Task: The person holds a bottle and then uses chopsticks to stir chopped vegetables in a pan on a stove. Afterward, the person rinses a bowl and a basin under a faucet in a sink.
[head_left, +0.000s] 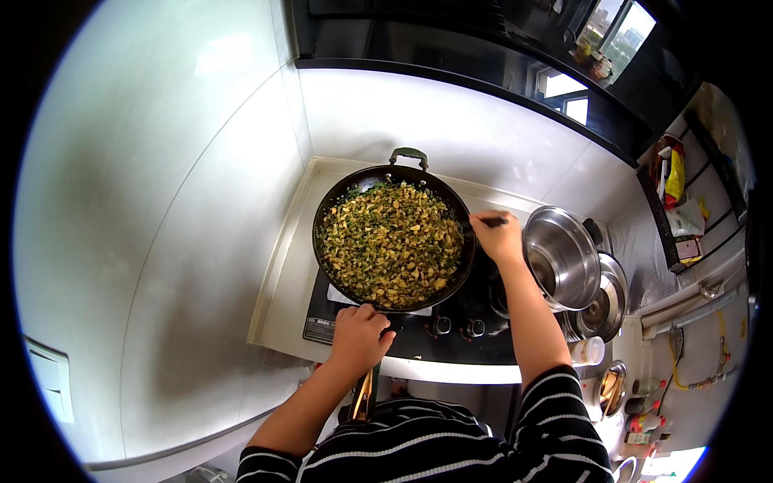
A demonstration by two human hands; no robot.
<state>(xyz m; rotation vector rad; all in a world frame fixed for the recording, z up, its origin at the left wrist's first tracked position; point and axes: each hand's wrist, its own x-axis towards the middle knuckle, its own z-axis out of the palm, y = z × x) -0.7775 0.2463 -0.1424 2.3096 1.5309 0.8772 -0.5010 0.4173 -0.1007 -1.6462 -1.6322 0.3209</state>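
A wide dark frying pan [320,266] stands on the hob, filled with a chopped mix of yellow and green food [394,241]. My left hand [360,338] is closed at the pan's near rim, around its long handle [374,378], which runs toward my body. At the right rim, my right hand [498,238] is closed around the dark handle of a cooking utensil [494,221]. The working end of that utensil is blurred at the edge of the food, so its kind cannot be told. A small loop handle [408,154] sticks up at the pan's far side.
Right of the pan stands an empty steel pot [561,258], with a round metal lid [600,310] beside it. Two knobs [441,325] sit on the black hob [320,322]. Walls rise left and behind. A rack [684,201] with packets hangs at right, above several bottles [644,406].
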